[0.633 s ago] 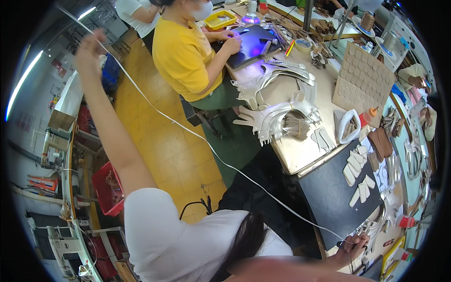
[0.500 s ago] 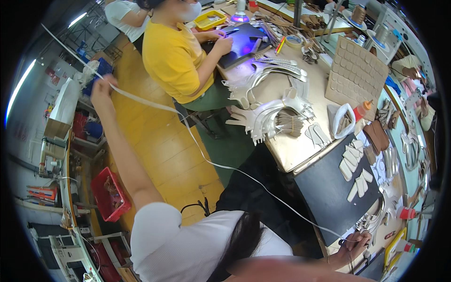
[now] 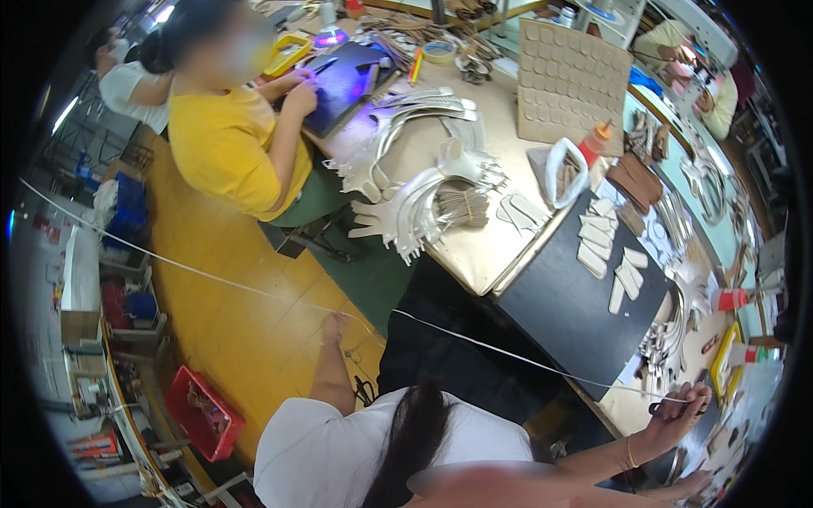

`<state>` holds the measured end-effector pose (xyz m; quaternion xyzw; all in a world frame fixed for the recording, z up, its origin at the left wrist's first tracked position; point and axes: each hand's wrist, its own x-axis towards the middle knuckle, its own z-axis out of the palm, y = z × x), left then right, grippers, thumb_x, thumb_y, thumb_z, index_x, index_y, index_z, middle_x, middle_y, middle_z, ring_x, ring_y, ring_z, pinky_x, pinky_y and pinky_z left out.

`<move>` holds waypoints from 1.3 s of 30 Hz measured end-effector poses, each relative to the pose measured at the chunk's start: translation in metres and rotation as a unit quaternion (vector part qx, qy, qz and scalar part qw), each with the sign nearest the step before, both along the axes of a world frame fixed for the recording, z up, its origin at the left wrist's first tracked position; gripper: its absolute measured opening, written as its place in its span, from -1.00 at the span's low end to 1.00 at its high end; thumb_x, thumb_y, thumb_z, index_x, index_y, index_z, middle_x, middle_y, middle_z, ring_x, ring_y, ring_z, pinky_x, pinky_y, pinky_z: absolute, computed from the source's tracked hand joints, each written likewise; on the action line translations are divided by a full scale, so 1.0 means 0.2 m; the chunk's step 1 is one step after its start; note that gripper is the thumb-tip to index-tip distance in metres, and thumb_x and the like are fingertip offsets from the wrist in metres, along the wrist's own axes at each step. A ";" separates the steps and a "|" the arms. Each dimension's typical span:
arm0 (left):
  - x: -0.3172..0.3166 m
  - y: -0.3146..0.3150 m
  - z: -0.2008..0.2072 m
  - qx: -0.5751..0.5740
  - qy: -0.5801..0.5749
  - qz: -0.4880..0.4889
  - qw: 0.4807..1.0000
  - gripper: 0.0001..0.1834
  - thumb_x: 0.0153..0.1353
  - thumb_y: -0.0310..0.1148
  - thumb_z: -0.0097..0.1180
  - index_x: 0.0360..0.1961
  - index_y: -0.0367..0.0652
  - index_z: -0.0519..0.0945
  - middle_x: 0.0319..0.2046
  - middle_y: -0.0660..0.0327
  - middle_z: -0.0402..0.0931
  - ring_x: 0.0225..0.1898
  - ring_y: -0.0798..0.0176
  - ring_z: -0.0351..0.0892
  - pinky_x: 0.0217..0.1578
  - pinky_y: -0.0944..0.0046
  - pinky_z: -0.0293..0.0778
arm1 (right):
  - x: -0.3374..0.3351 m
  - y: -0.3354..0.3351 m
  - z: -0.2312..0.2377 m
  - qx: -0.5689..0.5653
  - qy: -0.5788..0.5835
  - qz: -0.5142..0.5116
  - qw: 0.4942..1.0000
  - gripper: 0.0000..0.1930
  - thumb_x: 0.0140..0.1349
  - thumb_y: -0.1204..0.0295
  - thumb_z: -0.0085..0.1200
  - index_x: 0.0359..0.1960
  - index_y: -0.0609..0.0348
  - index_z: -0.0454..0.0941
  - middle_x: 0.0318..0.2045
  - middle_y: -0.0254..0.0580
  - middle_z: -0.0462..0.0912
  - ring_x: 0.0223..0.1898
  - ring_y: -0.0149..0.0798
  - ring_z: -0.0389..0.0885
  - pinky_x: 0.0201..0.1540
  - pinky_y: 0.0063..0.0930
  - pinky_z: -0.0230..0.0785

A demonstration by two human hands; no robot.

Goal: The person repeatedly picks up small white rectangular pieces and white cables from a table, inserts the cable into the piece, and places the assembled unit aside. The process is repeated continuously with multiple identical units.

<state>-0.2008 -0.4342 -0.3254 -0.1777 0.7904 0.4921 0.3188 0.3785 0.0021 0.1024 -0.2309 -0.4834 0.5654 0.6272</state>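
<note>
My right hand [image 3: 688,405] is closed at the right, by the table edge, on the end of a long thin white strip [image 3: 500,345]. A dark thing [image 3: 662,408], perhaps a tool handle, is also at its fingers; its kind is unclear. The strip crosses in front of my body and runs on to the far left. My left hand [image 3: 337,328] is beside the strip over the yellow floor, smeared by motion, so its grip cannot be made out. Nearest my right hand on the table lie a black mat [image 3: 584,313] and pale cut pieces [image 3: 597,237].
Stacked pale curved leather parts [image 3: 423,186], a tan board of rounded pieces [image 3: 567,80] and a red-orange bottle [image 3: 595,142] stand on the table. A co-worker in yellow [image 3: 233,152] sits at the far left. A red crate [image 3: 203,415] is at the left.
My left hand has come down and rightward from its raised place at the upper left. My right hand has shifted right and slightly up in the picture. The strip looks straighter.
</note>
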 end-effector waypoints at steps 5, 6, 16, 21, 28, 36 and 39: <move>-0.33 0.02 0.12 -0.049 0.030 0.020 0.998 -0.64 0.42 -0.15 -0.15 -0.11 0.03 0.71 -0.29 0.34 0.63 -0.31 0.29 0.62 -0.30 0.12 0.38 | 0.17 -0.04 0.08 0.036 0.074 -0.082 0.993 -0.81 0.51 0.37 0.09 0.02 0.19 0.52 -0.25 -0.41 0.43 -0.51 -0.60 0.13 -0.66 -0.71 -0.02; -0.34 0.02 0.14 -0.069 0.001 0.018 0.997 -0.64 0.42 -0.15 -0.15 -0.08 0.04 0.71 -0.27 0.33 0.63 -0.30 0.29 0.62 -0.31 0.13 0.37 | 0.21 -0.05 0.09 0.039 0.065 -0.116 0.990 -0.81 0.50 0.37 0.11 0.01 0.18 0.52 -0.25 -0.40 0.42 -0.51 -0.59 0.12 -0.65 -0.71 -0.03; -0.33 0.10 0.38 -0.355 -0.191 -0.236 0.884 -0.55 0.46 -0.07 0.11 0.03 -0.32 0.58 -0.31 -0.01 0.70 -0.43 0.16 0.74 -0.63 0.29 0.43 | 0.48 -0.20 0.21 0.104 0.063 -0.128 0.984 -0.76 0.40 0.38 0.22 0.07 0.05 0.60 -0.11 -0.42 0.54 -0.06 -0.44 0.33 -0.58 -0.70 0.17; -0.33 0.67 1.21 -0.361 -0.098 -0.529 0.762 -0.63 0.45 -0.13 0.14 -0.20 -0.31 0.66 -0.48 -0.04 0.74 -0.59 0.17 0.72 -0.68 0.20 0.52 | 0.33 -0.28 0.28 0.084 0.116 -0.073 0.987 -0.83 0.27 0.33 0.38 -0.16 -0.02 0.71 -0.25 -0.49 0.58 -0.24 -0.52 0.42 -0.64 -0.67 0.20; 0.36 1.77 2.02 0.005 0.320 -0.621 0.716 -0.71 0.39 -0.30 0.20 -0.38 -0.33 0.71 -0.60 0.10 0.58 -0.62 0.19 0.56 -0.53 0.21 0.40 | -0.04 -0.16 0.07 0.016 0.075 -0.016 0.997 -0.86 0.33 0.39 0.32 -0.12 0.01 0.67 -0.38 -0.42 0.48 -0.43 -0.47 0.43 -0.60 -0.70 0.24; 0.47 1.79 2.06 0.124 0.415 -0.662 0.611 -0.85 0.38 -0.41 0.19 -0.21 -0.29 0.70 -0.39 0.12 0.69 -0.39 0.12 0.64 -0.28 0.20 0.50 | 0.04 -0.18 -0.10 -0.007 -0.025 -0.045 0.999 -0.81 0.38 0.38 0.27 -0.05 0.14 0.61 -0.35 -0.28 0.48 -0.55 -0.47 0.34 -0.58 -0.66 0.19; 0.37 1.48 2.10 0.132 -0.016 -0.623 0.771 -0.84 0.44 -0.44 0.11 -0.09 -0.31 0.64 -0.38 0.11 0.71 -0.37 0.24 0.70 -0.25 0.30 0.56 | 0.16 -0.14 -0.09 0.000 0.000 -0.065 0.998 -0.79 0.44 0.35 0.19 0.03 0.10 0.60 -0.31 -0.36 0.45 -0.57 -0.56 0.29 -0.56 -0.66 0.10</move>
